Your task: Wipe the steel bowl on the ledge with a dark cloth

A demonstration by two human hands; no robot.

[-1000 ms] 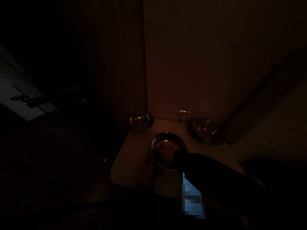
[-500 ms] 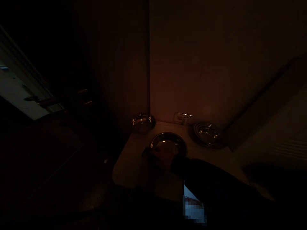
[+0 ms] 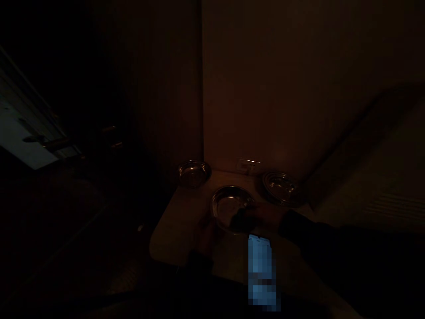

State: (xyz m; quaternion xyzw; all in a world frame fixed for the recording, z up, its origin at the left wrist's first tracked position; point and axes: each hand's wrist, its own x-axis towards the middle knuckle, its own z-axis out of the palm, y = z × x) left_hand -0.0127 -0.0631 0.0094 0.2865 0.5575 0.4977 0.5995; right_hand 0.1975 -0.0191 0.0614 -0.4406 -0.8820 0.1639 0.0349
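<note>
Metal bowl (image 3: pixel 229 204), shallow and round, standing on a small pale table (image 3: pixel 169 235) near the middle of the top; light glints from its inner floor. Right hand (image 3: pixel 267 216) reaches over the near right part of the rim, its fingers closed on a dark item (image 3: pixel 241 219) that lies against the inside of the bowl; the material is too dark to identify. Left hand (image 3: pixel 206 232) is at the near left side of the rim; whether its fingers clasp the metal or merely rest beside it cannot be told. Dark sleeve (image 3: pixel 318 235) covers the right forearm. Lit phone (image 3: pixel 262 261), its screen pixelated, lies in front of the bowl, toward the table's near edge. Second metal bowl (image 3: pixel 193 176) occupies the far left corner of the table; stacked metal dishes (image 3: pixel 281 186) stand at the far right. Between these two, a wall socket (image 3: pixel 247 165) is set low in the wall (image 3: pixel 262 97). Door handle (image 3: pixel 56 143) catches faint light at far left, well apart from the table.
</note>
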